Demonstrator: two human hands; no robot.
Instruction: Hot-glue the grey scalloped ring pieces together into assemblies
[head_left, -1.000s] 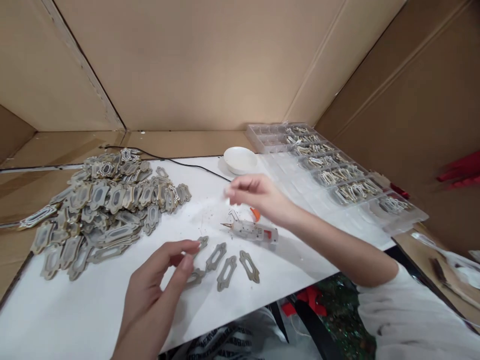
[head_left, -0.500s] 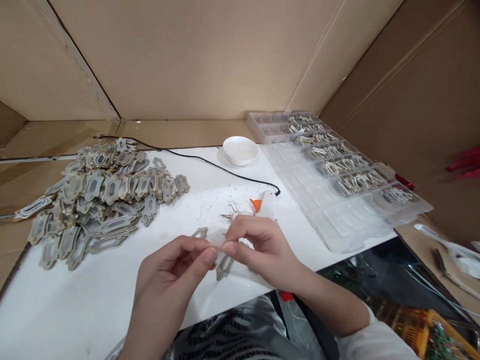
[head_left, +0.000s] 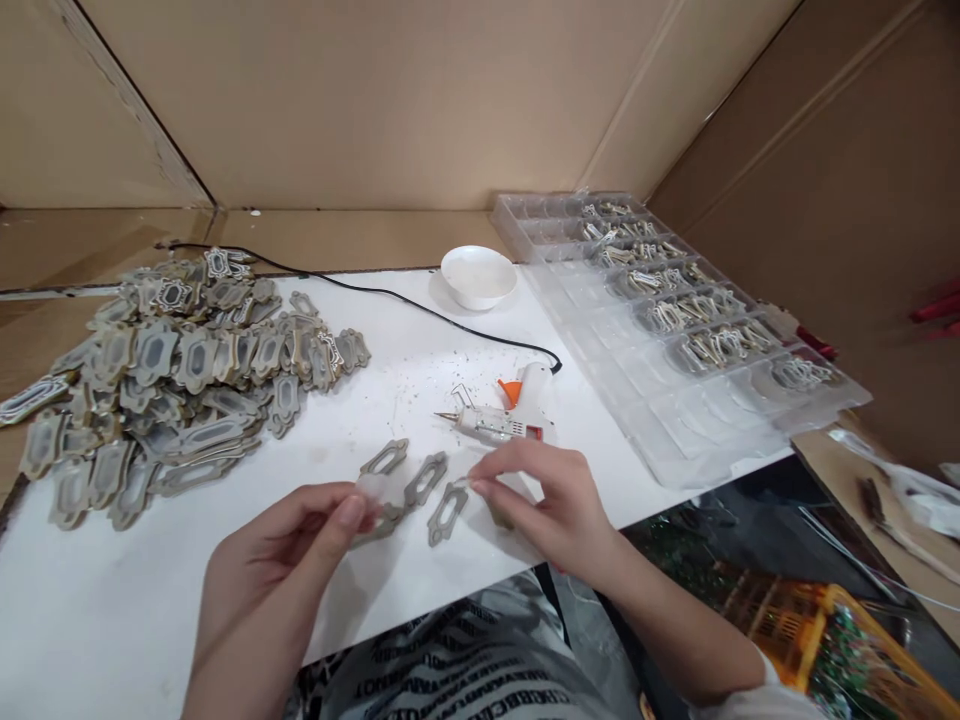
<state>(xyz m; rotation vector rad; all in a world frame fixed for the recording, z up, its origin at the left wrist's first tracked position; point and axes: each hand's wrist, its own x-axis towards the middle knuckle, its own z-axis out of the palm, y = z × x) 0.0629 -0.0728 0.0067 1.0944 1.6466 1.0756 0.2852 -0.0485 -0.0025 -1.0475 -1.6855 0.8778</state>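
My left hand (head_left: 300,560) pinches a small, thin translucent white piece (head_left: 381,487) between thumb and fingertips, above the white tabletop. My right hand (head_left: 547,500) is apart from it, thumb and forefinger pressed together; a pale sliver seems to show at the tips, too small to name. Between and under the hands lie several small grey ornate frames, such as one frame (head_left: 425,480) in the middle and another frame (head_left: 448,514) near my right fingertips. Beyond the right hand a white glue gun (head_left: 491,422) with an orange trigger rests on its side.
A large pile of grey frames (head_left: 199,355) covers the left. A white bowl (head_left: 478,278) stands at the back, with a black cord (head_left: 382,291) running past it. On the right is a clear compartment tray (head_left: 600,350) holding metallic pieces. An orange crate (head_left: 817,640) sits below, right.
My hands have moved apart, the left one to the left with the translucent piece. The frames on the table and the glue gun show more fully. The view has shifted slightly.
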